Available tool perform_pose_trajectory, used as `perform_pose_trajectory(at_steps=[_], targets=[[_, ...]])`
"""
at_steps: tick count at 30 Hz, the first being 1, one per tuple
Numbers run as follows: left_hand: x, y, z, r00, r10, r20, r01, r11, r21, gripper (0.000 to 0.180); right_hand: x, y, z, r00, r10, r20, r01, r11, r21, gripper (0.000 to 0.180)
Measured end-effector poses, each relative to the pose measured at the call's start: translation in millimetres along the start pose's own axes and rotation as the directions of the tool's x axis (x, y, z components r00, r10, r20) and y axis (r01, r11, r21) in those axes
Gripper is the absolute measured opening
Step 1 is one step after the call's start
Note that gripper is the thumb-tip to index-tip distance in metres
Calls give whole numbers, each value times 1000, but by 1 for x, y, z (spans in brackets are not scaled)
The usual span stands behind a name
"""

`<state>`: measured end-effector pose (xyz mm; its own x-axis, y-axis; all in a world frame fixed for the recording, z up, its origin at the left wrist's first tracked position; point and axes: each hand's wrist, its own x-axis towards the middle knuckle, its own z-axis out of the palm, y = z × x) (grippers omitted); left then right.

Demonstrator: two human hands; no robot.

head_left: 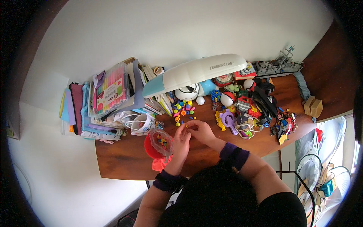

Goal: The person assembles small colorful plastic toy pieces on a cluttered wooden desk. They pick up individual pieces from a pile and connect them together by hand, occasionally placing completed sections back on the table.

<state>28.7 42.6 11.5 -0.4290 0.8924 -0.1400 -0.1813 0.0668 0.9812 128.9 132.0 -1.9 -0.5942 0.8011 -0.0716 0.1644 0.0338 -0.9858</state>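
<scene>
My left hand (182, 143) and my right hand (202, 132) meet over the middle of the desk, fingertips together. Between them shows a tiny yellow piece (186, 126), too small to name. Both hands have their fingers closed in a pinch. Just left of my left hand is a red round container (152, 150) with a clear plastic bag (155, 135) in its mouth. Small colourful pieces (162, 142) lie in the bag. Beyond my fingers, several bright flower-shaped toy pieces (184, 109) are heaped on the desk.
A white and blue desk lamp (196, 72) arches over the back. Books and a marker case (111, 90) crowd the left, beside a white cup (143, 124). Toys, including a purple ring-shaped piece (228, 120) and a brick pile (284, 125), cover the right. A grey model ship (278, 67) stands behind.
</scene>
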Motion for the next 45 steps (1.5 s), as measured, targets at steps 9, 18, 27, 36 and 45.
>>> perform_pose_trajectory(at_steps=[9, 18, 27, 36, 45], targets=[[-46, 58, -47, 986, -142, -88, 130, 983, -127, 44, -7, -46, 45, 969, -148, 196, 111, 976, 187, 25], [-70, 38, -76, 969, -112, -222, 83, 987, -137, 44, -15, -34, 70, 952, -110, 287, 89, 992, 86, 27], [-62, 42, -64, 983, -108, -150, 79, 978, -191, 43, -8, -19, 54, 954, -99, 283, 91, 995, 42, 24], [-14, 9, -16, 995, -49, -81, 53, 998, 40, 49, 0, 8, 24, 974, 57, 221, -43, 997, -69, 26], [51, -81, -10, 915, -155, -372, 270, 922, 279, 57, 25, 94, 27, 965, 168, 202, -117, 963, -243, 33]])
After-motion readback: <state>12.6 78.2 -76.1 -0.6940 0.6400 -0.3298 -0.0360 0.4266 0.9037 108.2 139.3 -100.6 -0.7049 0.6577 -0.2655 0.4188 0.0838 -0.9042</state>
